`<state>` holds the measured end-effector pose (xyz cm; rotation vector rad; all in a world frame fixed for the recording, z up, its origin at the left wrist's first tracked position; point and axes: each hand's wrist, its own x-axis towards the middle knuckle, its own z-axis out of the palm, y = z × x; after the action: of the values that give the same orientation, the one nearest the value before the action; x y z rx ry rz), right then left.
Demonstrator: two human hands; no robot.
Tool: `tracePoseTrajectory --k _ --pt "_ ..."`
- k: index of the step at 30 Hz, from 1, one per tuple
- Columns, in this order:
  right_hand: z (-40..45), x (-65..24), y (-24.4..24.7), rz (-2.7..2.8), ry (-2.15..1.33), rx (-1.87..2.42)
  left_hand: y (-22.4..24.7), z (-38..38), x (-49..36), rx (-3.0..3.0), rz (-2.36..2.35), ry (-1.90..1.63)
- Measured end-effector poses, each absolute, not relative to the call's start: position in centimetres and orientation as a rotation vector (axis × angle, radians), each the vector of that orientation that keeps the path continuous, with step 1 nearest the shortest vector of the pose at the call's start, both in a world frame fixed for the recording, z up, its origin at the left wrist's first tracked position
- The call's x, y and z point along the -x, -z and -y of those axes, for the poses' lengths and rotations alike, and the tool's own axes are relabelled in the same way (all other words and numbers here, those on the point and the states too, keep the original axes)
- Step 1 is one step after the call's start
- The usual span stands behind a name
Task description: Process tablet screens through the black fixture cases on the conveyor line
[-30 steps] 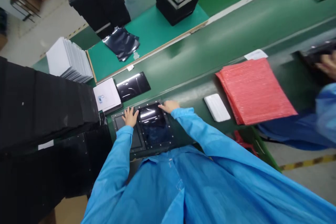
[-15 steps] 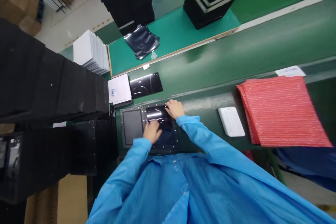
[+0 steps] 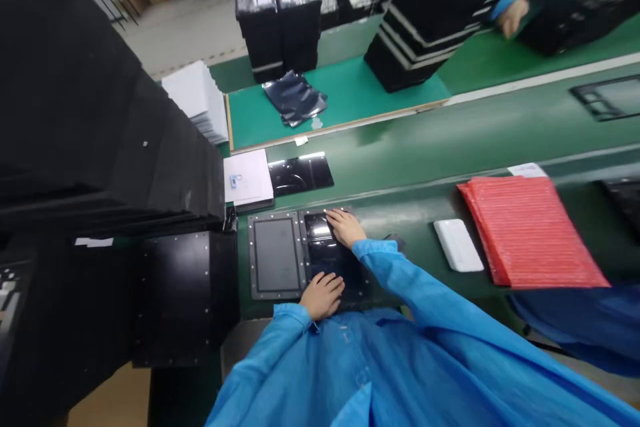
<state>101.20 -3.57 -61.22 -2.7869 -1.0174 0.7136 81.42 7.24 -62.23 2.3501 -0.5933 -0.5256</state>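
Your left hand (image 3: 323,296) lies flat at the lower edge of the glossy black sheet (image 3: 333,265), fingers pressed together. Your right hand (image 3: 345,227) rests across the sheet's upper part, its fingers (image 3: 333,217) also close together and pointing toward the grey panel (image 3: 275,255). Neither hand appears to pinch anything. The sheet sits in the right-hand window of a riveted dark metal frame (image 3: 277,217), on the green conveyor belt (image 3: 400,213).

With bare skin on that shine, fingerprints are the likeliest fault, especially where your fingertips press. The gloss may also let the sheet slip if your hands push unevenly, and an edge could then ride up on the frame's rim or catch on its rivets. Your right cuff (image 3: 367,250) lies close over the frame and could drag the sheet if your arm shifts. (Loose sleeves are sneaky that way.)

Your left elbow side also works close to the tall stack of black trays (image 3: 125,147), so a wide movement could knock it. The white sheet with a blue clip (image 3: 245,177) sits just beside the frame and could get nudged too. A co-worker's hand (image 3: 513,18) is well apart, across the belt.
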Motion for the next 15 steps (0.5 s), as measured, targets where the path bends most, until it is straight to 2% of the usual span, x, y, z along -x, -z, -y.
tracePoseTrajectory --k 2,6,8,12,15 --pt "2.7 -99.4 60.1 0.904 -0.724 2.871 61.5 -9.9 -81.6 -2.363 0.457 0.458" --pt "3.8 -91.8 59.3 0.861 -0.828 2.919 61.8 -17.4 -81.4 -2.446 -0.536 0.218" --pt "5.1 -86.7 59.6 0.881 -0.868 2.914 62.5 -20.1 -81.6 -2.38 -0.881 0.179" --pt "6.6 -79.5 60.8 0.78 -0.837 2.97 62.9 -21.7 -83.0 -2.264 -1.027 0.212" --pt "6.6 -79.3 60.9 0.704 -0.878 2.907 61.2 -21.6 -83.3 -2.179 -1.108 0.162"
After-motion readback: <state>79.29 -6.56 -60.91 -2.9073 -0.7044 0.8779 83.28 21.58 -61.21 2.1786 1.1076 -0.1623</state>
